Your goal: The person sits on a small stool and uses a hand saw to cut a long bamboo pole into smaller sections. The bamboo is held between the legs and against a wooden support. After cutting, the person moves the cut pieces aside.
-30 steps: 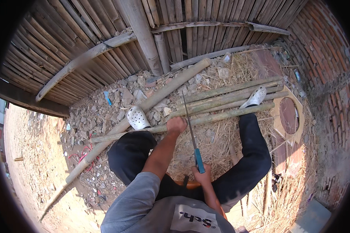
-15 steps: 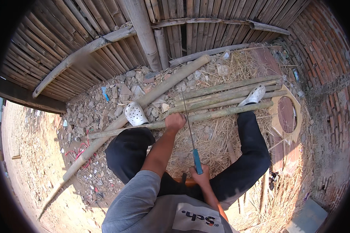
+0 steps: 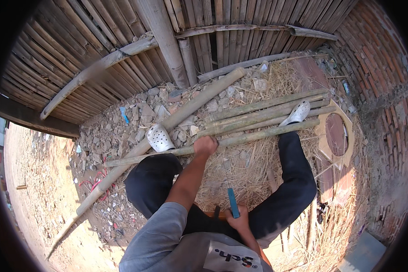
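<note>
A long green bamboo pole (image 3: 254, 134) lies across the straw-covered ground (image 3: 245, 172), running from the left rubble to the right foot. The left hand (image 3: 206, 146) sits on top of it near its middle, fingers curled down around the pole in a closed grip. Nearer the body, the right hand (image 3: 238, 221) is wrapped tight round the blue handle of a saw (image 3: 232, 202), whose thin blade reaches far toward the pole and meets it just right of the left hand. A white perforated clog (image 3: 159, 138) on the left foot rests just beside the pole; the other clog (image 3: 297, 113) presses on its right stretch. More bamboo poles (image 3: 263, 111) lie just beyond, a thicker pale one (image 3: 167, 127) slants across the stone rubble (image 3: 122, 131), and a bamboo fence (image 3: 122, 41) stands farthest.
</note>
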`<state>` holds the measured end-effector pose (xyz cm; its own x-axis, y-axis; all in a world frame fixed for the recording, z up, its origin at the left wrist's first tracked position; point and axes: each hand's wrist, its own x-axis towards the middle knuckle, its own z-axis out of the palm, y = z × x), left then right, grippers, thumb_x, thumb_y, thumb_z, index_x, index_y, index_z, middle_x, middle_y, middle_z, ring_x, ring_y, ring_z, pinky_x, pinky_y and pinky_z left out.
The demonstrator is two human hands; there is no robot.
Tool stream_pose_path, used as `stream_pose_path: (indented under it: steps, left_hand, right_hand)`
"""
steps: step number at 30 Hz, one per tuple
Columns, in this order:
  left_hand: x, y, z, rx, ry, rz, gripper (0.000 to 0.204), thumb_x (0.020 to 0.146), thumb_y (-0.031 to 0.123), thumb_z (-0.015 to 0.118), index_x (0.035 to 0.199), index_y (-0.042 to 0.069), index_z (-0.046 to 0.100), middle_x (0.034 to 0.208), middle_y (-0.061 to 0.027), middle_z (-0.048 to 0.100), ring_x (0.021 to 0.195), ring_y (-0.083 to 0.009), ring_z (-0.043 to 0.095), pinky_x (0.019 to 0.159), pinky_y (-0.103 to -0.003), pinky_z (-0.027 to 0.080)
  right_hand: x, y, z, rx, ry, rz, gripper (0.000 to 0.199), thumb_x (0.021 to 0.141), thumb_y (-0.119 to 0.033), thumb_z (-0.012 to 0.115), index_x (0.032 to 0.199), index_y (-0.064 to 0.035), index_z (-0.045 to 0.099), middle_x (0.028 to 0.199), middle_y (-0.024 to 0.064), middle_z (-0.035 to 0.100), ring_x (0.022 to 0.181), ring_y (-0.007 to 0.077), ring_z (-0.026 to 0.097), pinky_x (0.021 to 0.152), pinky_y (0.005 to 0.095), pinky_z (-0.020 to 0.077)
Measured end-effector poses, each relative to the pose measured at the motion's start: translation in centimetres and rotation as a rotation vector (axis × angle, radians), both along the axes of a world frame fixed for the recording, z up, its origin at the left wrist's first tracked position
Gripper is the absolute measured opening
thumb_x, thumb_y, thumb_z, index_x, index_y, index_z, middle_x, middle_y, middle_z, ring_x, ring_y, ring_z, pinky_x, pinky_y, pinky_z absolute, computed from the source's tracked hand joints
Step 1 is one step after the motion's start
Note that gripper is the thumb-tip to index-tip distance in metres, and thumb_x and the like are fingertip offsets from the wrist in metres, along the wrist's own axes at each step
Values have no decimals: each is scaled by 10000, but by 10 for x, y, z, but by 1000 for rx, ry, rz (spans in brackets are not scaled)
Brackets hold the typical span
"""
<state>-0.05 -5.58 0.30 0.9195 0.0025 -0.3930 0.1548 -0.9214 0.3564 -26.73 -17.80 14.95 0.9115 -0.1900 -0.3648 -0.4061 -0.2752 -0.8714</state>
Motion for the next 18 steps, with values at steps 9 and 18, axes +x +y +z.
stream_pose_path:
  steps: [9, 18]
  left_hand:
    - [-1, -7, -6, 9, -26, -77, 479, 910, 393, 413, 893, 32, 727, 917, -208, 701, 882, -348, 686, 800, -444, 535]
    - [-1, -2, 2, 19, 58, -4, 483, 895, 409, 426, 883, 31, 727, 933, -193, 705, 884, -348, 686, 811, -439, 533]
  right_hand:
    - [-9, 3, -52, -63, -68, 14, 239, 743, -102, 656, 575, -33, 501, 475, 42, 462, 446, 100, 473, 449, 307, 395]
    - [-65, -14, 17, -63, -23, 11, 261, 739, -88, 657, 555, -37, 479, 470, 26, 445, 451, 69, 426, 432, 294, 358]
